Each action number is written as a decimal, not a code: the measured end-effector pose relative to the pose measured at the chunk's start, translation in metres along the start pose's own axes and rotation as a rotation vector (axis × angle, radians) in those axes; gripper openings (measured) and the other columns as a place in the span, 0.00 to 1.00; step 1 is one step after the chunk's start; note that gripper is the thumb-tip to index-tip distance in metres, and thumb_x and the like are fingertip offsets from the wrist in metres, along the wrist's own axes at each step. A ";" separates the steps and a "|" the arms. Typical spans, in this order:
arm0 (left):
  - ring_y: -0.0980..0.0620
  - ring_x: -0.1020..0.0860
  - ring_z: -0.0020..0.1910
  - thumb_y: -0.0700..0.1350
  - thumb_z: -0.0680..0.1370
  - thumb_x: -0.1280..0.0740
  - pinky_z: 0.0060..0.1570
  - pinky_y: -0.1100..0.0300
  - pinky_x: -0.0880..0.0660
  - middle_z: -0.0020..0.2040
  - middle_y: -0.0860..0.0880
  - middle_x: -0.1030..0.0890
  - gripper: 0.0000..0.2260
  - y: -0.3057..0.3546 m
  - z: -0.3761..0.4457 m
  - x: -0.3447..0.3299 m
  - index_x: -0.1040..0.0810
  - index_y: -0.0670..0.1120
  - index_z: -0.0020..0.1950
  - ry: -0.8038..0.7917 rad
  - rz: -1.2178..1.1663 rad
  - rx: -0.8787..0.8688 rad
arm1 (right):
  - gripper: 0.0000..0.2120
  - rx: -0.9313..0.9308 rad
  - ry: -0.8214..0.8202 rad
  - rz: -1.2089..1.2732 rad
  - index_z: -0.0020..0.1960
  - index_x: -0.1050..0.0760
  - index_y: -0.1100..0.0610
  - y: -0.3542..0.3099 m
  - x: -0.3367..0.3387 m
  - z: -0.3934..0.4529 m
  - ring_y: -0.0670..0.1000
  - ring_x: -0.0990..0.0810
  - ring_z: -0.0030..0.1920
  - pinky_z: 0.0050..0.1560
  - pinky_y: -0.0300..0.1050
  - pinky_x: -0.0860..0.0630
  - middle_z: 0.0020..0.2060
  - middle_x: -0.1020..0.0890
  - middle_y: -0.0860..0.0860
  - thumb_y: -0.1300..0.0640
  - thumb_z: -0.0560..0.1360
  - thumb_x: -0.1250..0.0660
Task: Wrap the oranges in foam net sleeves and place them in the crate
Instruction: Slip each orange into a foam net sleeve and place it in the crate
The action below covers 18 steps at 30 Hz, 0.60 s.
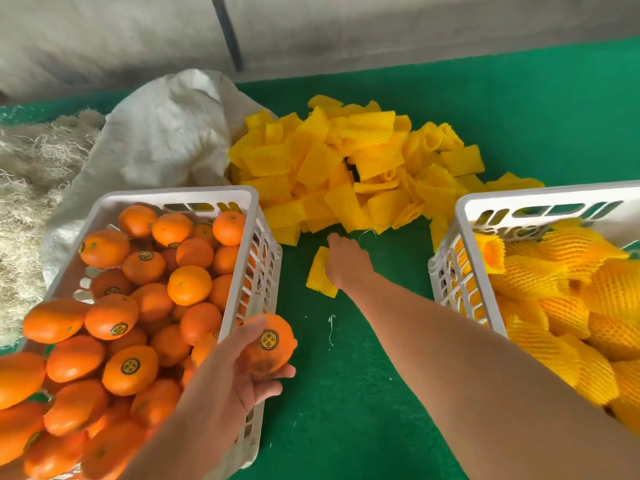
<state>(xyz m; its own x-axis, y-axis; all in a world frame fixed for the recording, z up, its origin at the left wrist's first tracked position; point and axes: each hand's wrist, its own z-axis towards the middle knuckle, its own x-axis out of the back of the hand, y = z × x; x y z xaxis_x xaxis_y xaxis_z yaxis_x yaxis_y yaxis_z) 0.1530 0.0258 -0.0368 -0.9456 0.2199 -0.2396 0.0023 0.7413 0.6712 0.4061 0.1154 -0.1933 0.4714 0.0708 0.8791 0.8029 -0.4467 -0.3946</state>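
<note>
- The left hand point(239, 368) has its grip curled around one orange point(268, 342) with a round sticker on it. It holds the fruit up just past the right edge of the left crate point(242, 195), out over the green mat point(363, 393).
- I think the orange waits there so a sleeve can be slid onto it.
- The right hand point(346, 261) reaches far forward and touches one loose foam net sleeve point(320, 271) that lies flat on the mat. The fingers point away from the camera, so I cannot tell if the grip has closed on the sleeve or only rests on it.
- This sleeve lies a little apart from the big pile of sleeves point(346, 161), so it is easy to take just one.
- The pile sits between the two crates, near both hands. That looks like a handy spot for it.
- The left crate is white plastic with slots in its walls. It is heaped with bare oranges point(138, 306), and many have a sticker on top.
- The right crate point(460, 216) is the same kind. It holds wrapped oranges point(554, 299), each one inside a yellow net sleeve, and they fill it quite high.
- So bare fruit is on the left and done fruit goes on the right.
- A white sack point(162, 133) lies behind the left crate, next to some pale straw point(34, 161).
- A grey wall point(346, 29) stands at the back.
</note>
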 end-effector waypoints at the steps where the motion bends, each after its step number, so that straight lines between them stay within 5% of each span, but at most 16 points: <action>1: 0.37 0.16 0.40 0.54 0.70 0.24 0.30 0.54 0.19 0.58 0.32 0.15 0.28 -0.003 -0.001 -0.002 0.25 0.50 0.68 -0.007 -0.023 0.002 | 0.21 -0.027 0.051 0.002 0.71 0.31 0.54 0.002 -0.001 -0.003 0.59 0.23 0.64 0.59 0.56 0.25 0.61 0.20 0.56 0.62 0.80 0.33; 6: 0.42 0.17 0.40 0.53 0.72 0.19 0.30 0.56 0.19 0.61 0.33 0.16 0.34 -0.008 -0.014 -0.016 0.30 0.51 0.74 -0.062 -0.020 -0.022 | 0.06 -0.070 0.040 0.271 0.54 0.24 0.54 0.008 0.028 -0.047 0.57 0.20 0.53 0.54 0.54 0.23 0.48 0.20 0.53 0.53 0.79 0.31; 10: 0.43 0.16 0.37 0.52 0.70 0.22 0.29 0.57 0.19 0.58 0.33 0.15 0.36 -0.009 -0.019 -0.026 0.31 0.49 0.74 -0.080 0.005 -0.039 | 0.20 0.045 0.015 0.408 0.34 0.34 0.52 0.013 0.084 -0.101 0.49 0.31 0.32 0.34 0.45 0.36 0.31 0.32 0.48 0.48 0.76 0.26; 14: 0.42 0.17 0.35 0.50 0.70 0.19 0.29 0.57 0.19 0.58 0.31 0.16 0.37 -0.008 -0.018 -0.031 0.32 0.50 0.75 -0.105 -0.035 -0.035 | 0.21 0.025 -0.031 0.740 0.32 0.34 0.50 0.025 0.127 -0.163 0.40 0.32 0.26 0.33 0.36 0.24 0.23 0.34 0.39 0.47 0.74 0.24; 18: 0.41 0.16 0.38 0.53 0.74 0.22 0.31 0.56 0.18 0.60 0.33 0.16 0.32 -0.005 -0.008 -0.040 0.30 0.50 0.74 -0.145 -0.127 0.009 | 0.19 -0.003 0.017 0.812 0.41 0.24 0.63 0.046 0.133 -0.194 0.49 0.26 0.36 0.41 0.50 0.23 0.32 0.28 0.51 0.49 0.77 0.25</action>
<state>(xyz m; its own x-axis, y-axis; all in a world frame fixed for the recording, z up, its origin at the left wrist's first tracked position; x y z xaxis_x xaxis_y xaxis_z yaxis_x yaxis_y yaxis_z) 0.1884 0.0079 -0.0249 -0.8818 0.2127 -0.4209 -0.1106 0.7744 0.6229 0.4352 -0.0688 -0.0429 0.9009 -0.2899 0.3231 0.2122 -0.3551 -0.9104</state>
